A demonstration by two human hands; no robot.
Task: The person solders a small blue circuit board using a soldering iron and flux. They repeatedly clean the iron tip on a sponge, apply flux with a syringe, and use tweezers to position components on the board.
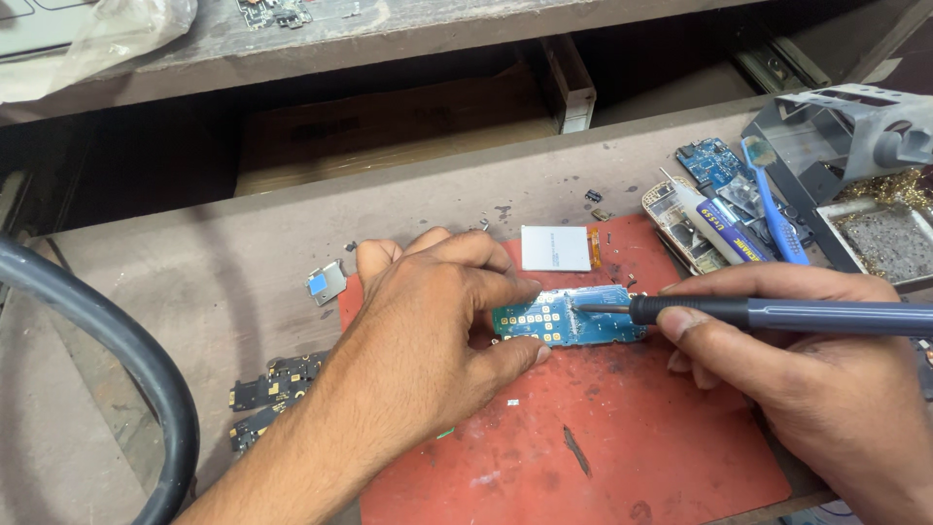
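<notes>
Blue circuit board [569,316] lies flat on a red mat [603,437] on the tabletop [194,282], gold keypad contacts facing up on its left half. Left hand [428,321] curls over the board's left end, thumb and fingertips pinching its edges. Right hand [807,369] is closed around a dark soldering iron [777,313], tip touching the board's middle. Metal tray [880,238] at right holds grey sponge and brass wool. White square part [555,248] sits just behind the board. Loose boards, tube and blue brush [775,209] are clustered near the tray.
</notes>
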